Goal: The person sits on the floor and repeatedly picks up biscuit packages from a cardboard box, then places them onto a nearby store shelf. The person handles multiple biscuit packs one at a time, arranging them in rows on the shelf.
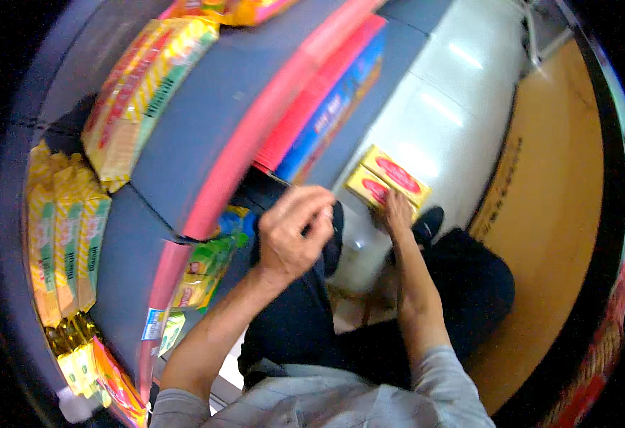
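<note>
Two yellow packs (pixel 398 172) with red ovals lie side by side, over the pale floor in front of me. At their near edge my right hand (pixel 397 211) grips them, its fingers partly hidden by blur. My left hand (pixel 296 230) is curled closed beside the shelf, and nothing shows in it. Just beyond its knuckles, a red and blue carton (pixel 334 109) sits on the lower shelf, under a pink shelf edge (pixel 253 125). Green and yellow packets (pixel 205 273) also lie on that lower level, left of my left wrist.
Striped biscuit packs (pixel 146 99) stand on the grey upper shelf (pixel 210 91), with more biscuit packs (pixel 66 235) farther left. A large brown carton (pixel 548 208) rises at the right. A black shoe (pixel 429 223) is close to the yellow packs. Metal legs (pixel 537 37) stand at the upper right.
</note>
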A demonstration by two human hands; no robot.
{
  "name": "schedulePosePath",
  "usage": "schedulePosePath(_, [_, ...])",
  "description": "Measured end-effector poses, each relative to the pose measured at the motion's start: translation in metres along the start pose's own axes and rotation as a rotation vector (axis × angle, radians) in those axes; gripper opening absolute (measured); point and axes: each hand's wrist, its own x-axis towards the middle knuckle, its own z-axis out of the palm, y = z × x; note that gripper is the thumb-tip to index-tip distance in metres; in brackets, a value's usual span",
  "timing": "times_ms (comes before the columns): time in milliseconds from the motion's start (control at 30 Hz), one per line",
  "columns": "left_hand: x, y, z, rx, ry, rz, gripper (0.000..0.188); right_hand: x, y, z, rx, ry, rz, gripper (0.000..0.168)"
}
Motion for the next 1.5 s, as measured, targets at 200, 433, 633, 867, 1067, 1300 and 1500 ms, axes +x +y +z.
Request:
schedulePosePath(200, [-0.004, -0.002, -0.004, -0.006, 0.015, -0.005, 0.015, -0.009, -0.023, 0.005, -0.236, 0.020, -0.006, 0.056])
schedulePosePath(433, [0.000, 0.001, -0.002, 0.006, 0.032, 0.028, 0.015, -0.007, -0.019, 0.013, -0.302, 0.066, 0.032, 0.048])
schedulePosePath(633, [-0.004, 0.001, 0.000, -0.023, 0.070, 0.009, 0.011, -0.026, -0.047, -0.036, 0.165, 0.108, 0.190, 0.087])
schedulePosePath(867, [-0.005, 0.000, 0.007, -0.061, 0.134, 0.129, 0.009, -0.013, -0.065, -0.154, 0.875, 0.651, 0.292, 0.081])
schedulePosePath(1067, [-0.008, -0.005, 0.007, -0.101, 0.114, 0.070, 0.013, -0.017, -0.152, -0.382, 0.736, 0.812, -0.209, 0.079])
schedulePosePath(1300, [-0.016, -0.013, 0.005, -0.083, 0.117, 0.018, 0.013, 0.037, -0.289, -0.480, 0.267, 0.481, -0.872, 0.078])
schedulePosePath(1500, [-0.011, -0.009, 0.006, -0.125, 0.102, 0.035, 0.013, 0.104, -0.374, -0.484, 0.095, 0.328, -1.155, 0.067])
